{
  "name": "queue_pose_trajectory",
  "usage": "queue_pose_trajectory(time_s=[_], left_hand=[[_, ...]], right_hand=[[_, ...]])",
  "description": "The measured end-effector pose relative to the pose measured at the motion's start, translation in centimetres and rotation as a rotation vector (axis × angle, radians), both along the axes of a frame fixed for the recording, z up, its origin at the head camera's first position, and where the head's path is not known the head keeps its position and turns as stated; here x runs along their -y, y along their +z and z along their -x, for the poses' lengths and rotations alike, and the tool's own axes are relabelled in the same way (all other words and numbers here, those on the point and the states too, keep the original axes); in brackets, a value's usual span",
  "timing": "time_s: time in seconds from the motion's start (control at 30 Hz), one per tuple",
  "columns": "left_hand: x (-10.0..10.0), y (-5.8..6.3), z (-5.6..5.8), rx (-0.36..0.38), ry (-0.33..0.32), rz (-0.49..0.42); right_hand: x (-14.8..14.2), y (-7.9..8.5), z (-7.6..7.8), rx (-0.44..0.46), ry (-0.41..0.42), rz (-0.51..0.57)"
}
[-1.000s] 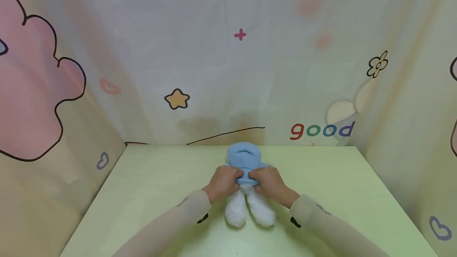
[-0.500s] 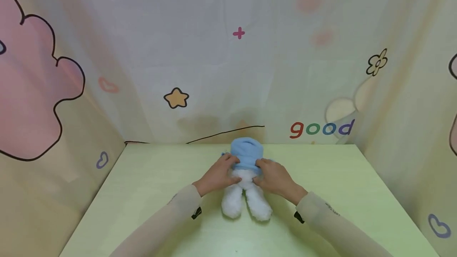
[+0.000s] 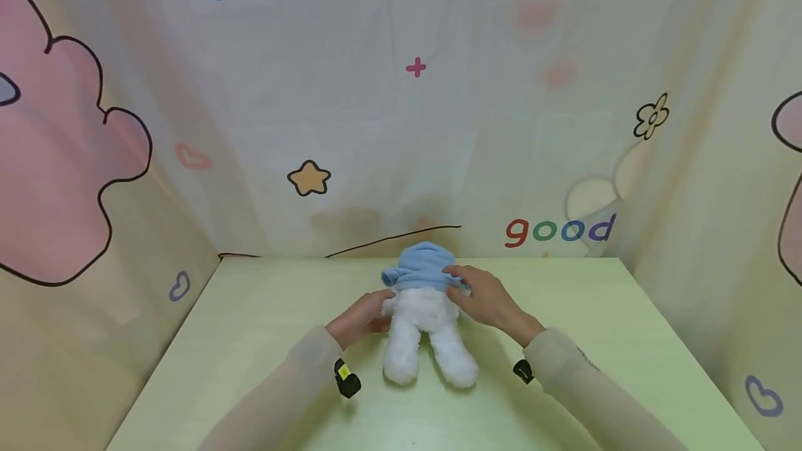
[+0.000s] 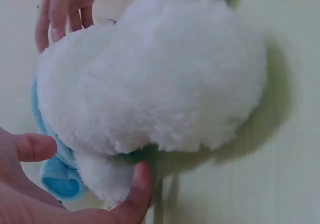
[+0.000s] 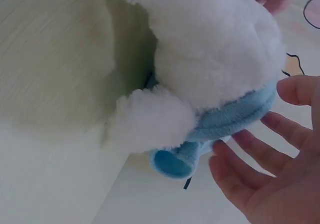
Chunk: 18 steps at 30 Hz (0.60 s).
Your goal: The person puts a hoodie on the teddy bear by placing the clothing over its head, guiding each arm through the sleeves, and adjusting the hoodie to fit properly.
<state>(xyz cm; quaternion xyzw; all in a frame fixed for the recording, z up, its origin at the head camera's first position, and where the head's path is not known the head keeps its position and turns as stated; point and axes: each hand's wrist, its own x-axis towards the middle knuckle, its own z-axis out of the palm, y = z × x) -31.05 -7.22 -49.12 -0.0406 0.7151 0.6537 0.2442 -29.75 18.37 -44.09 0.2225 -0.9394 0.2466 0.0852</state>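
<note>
A white fluffy plush toy point(image 3: 429, 312) lies on the table, legs toward the person. A light blue plush garment point(image 3: 426, 266) is bunched over its upper end and hides its head. One short sleeve point(image 4: 61, 179) of the garment stands out beside the toy's white arm point(image 4: 107, 176). My left hand point(image 3: 362, 320) is at that arm, fingers spread on either side of it. On the other side, my right hand point(image 3: 487, 298) has its fingers loosely bent and apart. In the right wrist view its fingertips point(image 5: 225, 149) reach right at the garment's edge.
The pale green table point(image 3: 269, 339) ends at a printed cloth backdrop point(image 3: 363, 117) at the back. Printed cloth also hangs at both sides. A black wrist device point(image 3: 347, 379) sits under the left sleeve, another point(image 3: 523, 371) under the right.
The garment has moved up the toy, baring its white belly and arms. Both hands have let go of the cloth; the left has shifted out beside the arm.
</note>
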Motion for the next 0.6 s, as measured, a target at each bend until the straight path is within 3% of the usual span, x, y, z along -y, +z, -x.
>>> queue_pose_trajectory(time_s=[0.13, 0.23, 0.4, 0.6], left_hand=[[-0.2, -0.8, -0.2, 0.125, -0.009, -0.164], [-0.5, -1.2, -0.2, 0.168, -0.041, -0.256], [-1.0, -1.3, -0.1, 0.129, -0.053, -0.304], [-1.4, -0.3, 0.0, -0.004, 0.047, -0.218]], right_hand=[[0.4, -0.6, -0.1, -0.041, 0.012, -0.037], [0.6, -0.6, -0.1, -0.036, 0.013, -0.008], [0.8, -0.5, 0.3, 0.070, -0.015, 0.077], [0.6, -1.1, 1.1, 0.184, -0.085, 0.178]])
